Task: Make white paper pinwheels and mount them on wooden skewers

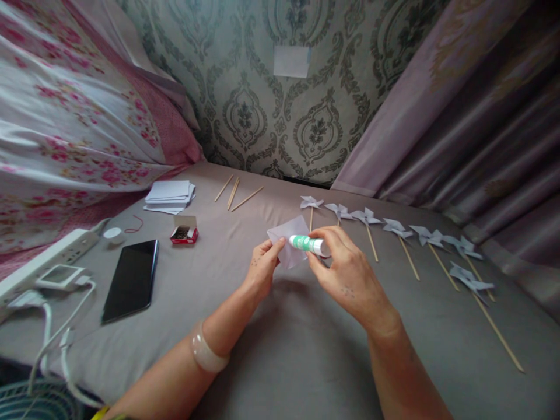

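Note:
My left hand (263,263) pinches a small white paper square (289,242) by its lower left edge and holds it up above the grey bed sheet. My right hand (345,265) is closed round a green and white glue stick (306,244), which lies sideways with its tip against the paper. A pale bangle sits on my left wrist. Several finished white paper pinwheels on wooden sticks (396,230) lie in a row on the sheet, just beyond and to the right of my hands.
A black phone (131,279), a small red box of pins (184,233), a stack of white paper squares (170,195) and three loose wooden sticks (234,192) lie at the left. A white power strip with cables (48,256) runs along the left edge. A curtain hangs at right.

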### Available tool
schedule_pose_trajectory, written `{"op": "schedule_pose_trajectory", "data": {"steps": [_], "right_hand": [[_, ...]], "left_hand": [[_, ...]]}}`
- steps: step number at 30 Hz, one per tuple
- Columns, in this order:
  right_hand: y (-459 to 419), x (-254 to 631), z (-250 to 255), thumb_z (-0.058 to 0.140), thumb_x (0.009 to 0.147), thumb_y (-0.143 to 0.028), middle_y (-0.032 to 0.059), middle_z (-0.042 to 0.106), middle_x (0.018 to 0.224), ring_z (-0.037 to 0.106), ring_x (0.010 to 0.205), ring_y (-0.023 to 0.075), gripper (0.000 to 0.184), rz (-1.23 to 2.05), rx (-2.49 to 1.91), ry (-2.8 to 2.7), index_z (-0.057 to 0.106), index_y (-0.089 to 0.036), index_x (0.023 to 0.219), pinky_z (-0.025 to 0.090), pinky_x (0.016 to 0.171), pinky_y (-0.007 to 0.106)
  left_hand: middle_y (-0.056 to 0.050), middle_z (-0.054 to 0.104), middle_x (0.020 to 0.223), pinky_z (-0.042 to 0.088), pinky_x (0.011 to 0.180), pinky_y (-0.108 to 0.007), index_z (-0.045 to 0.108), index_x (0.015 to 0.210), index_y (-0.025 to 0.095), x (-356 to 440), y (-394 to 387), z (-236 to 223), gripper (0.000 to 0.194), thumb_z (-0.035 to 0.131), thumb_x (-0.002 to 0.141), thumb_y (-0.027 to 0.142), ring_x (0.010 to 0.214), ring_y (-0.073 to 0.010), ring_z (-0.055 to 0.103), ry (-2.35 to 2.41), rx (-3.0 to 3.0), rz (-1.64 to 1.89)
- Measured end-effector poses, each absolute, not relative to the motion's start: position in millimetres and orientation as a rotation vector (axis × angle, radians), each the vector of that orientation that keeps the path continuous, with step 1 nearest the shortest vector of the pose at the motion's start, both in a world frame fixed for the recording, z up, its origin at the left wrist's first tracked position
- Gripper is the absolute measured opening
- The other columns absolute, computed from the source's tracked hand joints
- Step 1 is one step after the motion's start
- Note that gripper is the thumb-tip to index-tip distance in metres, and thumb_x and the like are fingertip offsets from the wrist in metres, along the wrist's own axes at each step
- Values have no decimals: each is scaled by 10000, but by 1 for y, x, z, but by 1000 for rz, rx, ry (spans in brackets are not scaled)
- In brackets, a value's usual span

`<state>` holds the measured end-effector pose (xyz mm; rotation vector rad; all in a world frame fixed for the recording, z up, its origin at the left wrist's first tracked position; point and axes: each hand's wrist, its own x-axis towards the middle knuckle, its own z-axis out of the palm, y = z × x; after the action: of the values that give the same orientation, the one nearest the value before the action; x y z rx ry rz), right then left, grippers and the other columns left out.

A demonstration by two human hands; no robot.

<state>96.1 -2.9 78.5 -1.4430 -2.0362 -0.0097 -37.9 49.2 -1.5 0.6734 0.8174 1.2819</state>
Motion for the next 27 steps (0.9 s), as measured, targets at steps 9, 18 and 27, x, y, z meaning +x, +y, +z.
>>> {"op": "schedule_pose_trajectory", "data": {"steps": [9, 18, 27], "right_hand": [[-2, 95, 77, 617, 841, -185, 47, 684, 1046, 656, 921, 226, 232, -143, -1442, -1985, 589, -201, 1071, 479, 811, 339], [1, 97, 75, 645, 834, -308, 56, 734, 951, 660, 877, 232, 183, -343, -1424, -1964, 634, -204, 985, 378, 939, 421], [4, 95, 73, 639, 828, -425, 78, 705, 773, 635, 775, 239, 246, -488, -1464, -1833, 640, -179, 830, 405, 904, 401]], "left_hand": [[-21, 679, 681, 431, 630, -229, 714, 738, 137, -39, 51, 1, 333, 823, 542, 384, 608, -107, 560, 817, 586, 1305], [-17, 669, 670, 419, 618, -238, 703, 732, 140, -41, 53, 0, 318, 813, 556, 380, 596, -111, 554, 838, 592, 1320], [-23, 665, 672, 403, 623, -240, 713, 760, 140, -41, 52, -3, 308, 769, 619, 408, 609, -123, 545, 850, 699, 1318]]}}
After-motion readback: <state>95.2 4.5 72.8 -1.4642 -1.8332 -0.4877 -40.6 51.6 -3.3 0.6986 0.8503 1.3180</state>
